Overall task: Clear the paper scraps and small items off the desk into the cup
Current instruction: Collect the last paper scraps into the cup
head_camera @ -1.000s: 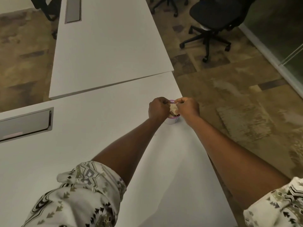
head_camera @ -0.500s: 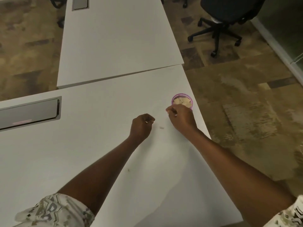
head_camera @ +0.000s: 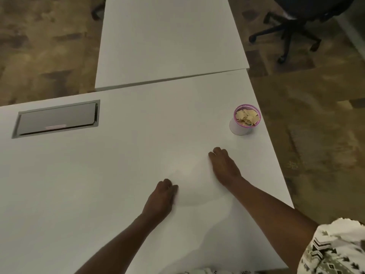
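A small white cup point(head_camera: 240, 129) with a purple rim stands near the right edge of the white desk point(head_camera: 98, 184). Pale paper scraps point(head_camera: 247, 116) fill it. My right hand point(head_camera: 224, 167) rests knuckles up on the desk, below and left of the cup, fingers curled down against the surface. My left hand point(head_camera: 162, 198) lies lower and further left, fingers curled under. Whether either hand holds a scrap is hidden by the fingers. I see no loose scrap on the desk between them.
A grey cable hatch point(head_camera: 57, 119) is set into the desk at the left. A second white desk point(head_camera: 167, 40) adjoins at the back. A black office chair point(head_camera: 292, 26) stands on the carpet at the upper right. The desk's right edge runs just past the cup.
Both hands have left the cup and drawn back toward me across the desk. The small scrap that lay between them half a second ago is no longer visible.
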The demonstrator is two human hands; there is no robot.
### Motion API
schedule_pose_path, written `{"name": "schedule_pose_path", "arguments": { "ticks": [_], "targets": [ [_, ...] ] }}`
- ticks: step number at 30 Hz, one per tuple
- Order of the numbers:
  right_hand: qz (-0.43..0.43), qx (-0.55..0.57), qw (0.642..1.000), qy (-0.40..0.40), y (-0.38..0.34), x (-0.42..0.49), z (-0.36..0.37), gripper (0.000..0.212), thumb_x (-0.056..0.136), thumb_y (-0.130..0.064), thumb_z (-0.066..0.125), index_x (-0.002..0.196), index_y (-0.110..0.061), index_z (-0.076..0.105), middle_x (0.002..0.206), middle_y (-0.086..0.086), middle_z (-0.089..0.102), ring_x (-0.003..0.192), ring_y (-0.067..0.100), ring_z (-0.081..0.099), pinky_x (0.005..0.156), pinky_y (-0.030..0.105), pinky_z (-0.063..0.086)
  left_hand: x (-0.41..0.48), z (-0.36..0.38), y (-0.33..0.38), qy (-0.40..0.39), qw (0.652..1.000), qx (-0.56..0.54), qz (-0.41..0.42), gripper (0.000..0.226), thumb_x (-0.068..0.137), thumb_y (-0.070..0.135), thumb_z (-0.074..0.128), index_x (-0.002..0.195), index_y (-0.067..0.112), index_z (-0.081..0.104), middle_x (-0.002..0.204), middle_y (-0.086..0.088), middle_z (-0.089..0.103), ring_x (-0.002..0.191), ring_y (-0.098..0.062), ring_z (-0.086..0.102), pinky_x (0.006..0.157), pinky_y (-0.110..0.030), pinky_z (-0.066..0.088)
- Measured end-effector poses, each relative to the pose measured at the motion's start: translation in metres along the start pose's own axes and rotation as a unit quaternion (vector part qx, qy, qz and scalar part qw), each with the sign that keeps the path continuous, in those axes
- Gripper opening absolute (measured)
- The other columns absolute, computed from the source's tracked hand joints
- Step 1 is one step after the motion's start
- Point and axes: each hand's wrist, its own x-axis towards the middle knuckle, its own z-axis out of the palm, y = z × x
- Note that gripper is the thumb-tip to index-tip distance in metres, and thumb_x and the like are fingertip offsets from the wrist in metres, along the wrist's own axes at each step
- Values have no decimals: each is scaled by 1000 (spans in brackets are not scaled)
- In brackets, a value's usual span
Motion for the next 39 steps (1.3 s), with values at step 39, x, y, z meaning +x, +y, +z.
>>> {"name": "schedule_pose_path", "arguments": {
  "ticks": [39],
  "targets": [
    [252,378,851,262,115,45,-105,19,84,-3,55,89,-14,70,92,4,71,81,16,63,61,15,40,231,-94,216,148,942,-299,-34,17,86,3,49,89,8,66,92,-12,71,87,-29,64,75,-37,53]
  ]
}}
